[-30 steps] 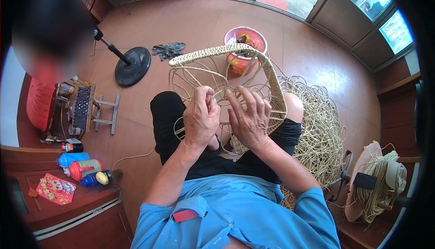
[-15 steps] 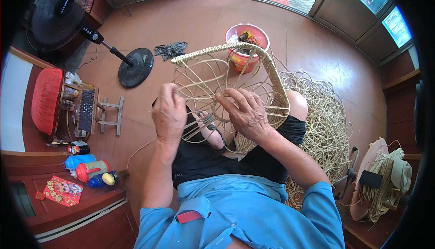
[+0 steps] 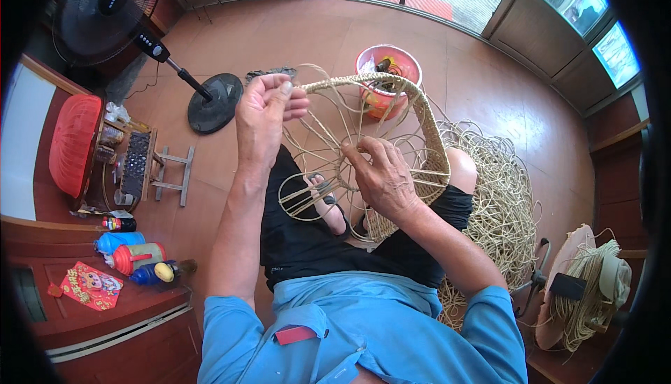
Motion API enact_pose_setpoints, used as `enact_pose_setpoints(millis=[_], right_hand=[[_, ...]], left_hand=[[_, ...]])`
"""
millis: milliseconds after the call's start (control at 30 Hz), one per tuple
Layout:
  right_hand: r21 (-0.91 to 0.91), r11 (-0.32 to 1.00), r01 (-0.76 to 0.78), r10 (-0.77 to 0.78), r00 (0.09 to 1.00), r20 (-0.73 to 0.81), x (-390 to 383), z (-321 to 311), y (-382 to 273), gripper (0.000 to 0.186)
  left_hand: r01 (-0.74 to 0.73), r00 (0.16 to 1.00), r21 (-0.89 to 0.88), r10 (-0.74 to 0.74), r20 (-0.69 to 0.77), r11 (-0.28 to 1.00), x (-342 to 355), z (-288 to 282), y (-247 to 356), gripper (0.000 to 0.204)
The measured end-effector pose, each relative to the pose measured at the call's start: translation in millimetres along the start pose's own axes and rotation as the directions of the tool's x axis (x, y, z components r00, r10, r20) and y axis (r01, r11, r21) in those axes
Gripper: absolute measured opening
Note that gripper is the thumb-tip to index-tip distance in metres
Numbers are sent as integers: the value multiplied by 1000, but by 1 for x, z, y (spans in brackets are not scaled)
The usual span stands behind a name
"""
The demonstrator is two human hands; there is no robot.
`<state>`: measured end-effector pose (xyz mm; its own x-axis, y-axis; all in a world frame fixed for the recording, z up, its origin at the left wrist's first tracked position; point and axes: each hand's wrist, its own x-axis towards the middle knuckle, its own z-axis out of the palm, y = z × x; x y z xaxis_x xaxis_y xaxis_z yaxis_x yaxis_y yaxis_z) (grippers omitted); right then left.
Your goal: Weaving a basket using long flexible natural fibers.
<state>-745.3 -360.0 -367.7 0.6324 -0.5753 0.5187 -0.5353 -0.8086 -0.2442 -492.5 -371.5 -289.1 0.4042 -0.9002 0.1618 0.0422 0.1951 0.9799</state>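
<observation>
A half-woven straw-coloured basket [image 3: 435, 132] is held over my lap, its braided rim curving across the top and right. Loose cords cross its open middle and meet at a small ring. My right hand [image 3: 381, 174] is closed, thumb and fingers pinching cord beside that ring. Up at the rim's left end is my left hand [image 3: 269, 115], its fingers stretched out and thumb apart. A thin cord loop arches just beyond its fingertips; whether any cord touches the fingers is unclear.
A big heap of cord [image 3: 496, 202] lies right of my knee. Beyond the basket stands a red and pink bucket [image 3: 383, 108]. A standing fan [image 3: 215, 104] is at far left, near a small wooden stool [image 3: 171, 174]. Flasks [image 3: 136, 258] sit on the left cabinet; a cord spool [image 3: 580, 289] is at right.
My left hand has risen from the basket's left side to the rim's left end, and its fingers have opened out. My right hand stays near the ring, with the basket shifted slightly.
</observation>
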Motion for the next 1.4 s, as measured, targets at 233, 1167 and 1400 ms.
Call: enact_pose_setpoints(millis=[233, 1167, 1400], right_hand=[[0, 1000, 9, -9, 1000, 0, 0, 0, 2, 56], [99, 994, 42, -34, 996, -80, 11, 0, 5, 46], [-34, 999, 7, -12, 991, -136, 23, 1, -8, 33]], left_hand=[[-130, 991, 607, 110, 71, 784, -55, 13, -17, 15], [350, 931, -227, -313, 187, 909, -139, 3, -62, 16], [414, 908, -205, -386, 161, 887, -145, -41, -64, 28]])
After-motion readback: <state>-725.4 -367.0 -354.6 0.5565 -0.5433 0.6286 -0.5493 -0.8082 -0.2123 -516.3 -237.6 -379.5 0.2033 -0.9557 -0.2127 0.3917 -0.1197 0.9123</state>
